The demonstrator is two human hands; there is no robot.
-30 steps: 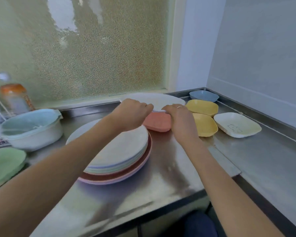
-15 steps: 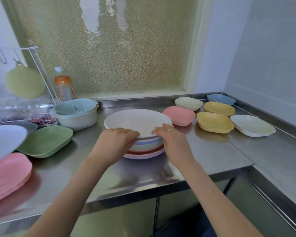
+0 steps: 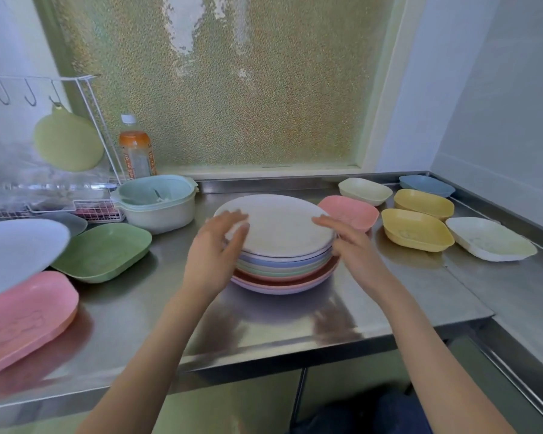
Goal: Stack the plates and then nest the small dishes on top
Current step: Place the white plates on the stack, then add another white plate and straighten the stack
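Head view shows both hands slack-fingered and grasping nothing, left hand (image 3: 215, 245) and right hand (image 3: 353, 245) flanking the plate stack (image 3: 282, 245) mid-counter; recommend squaring its rims before nesting the pink dish (image 3: 348, 213) and its neighbours centrally.

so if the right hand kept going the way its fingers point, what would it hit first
Probably the top white plate of the plate stack: the right hand is open at the stack's right edge, fingers angled up-left over that rim. Depth is unclear.
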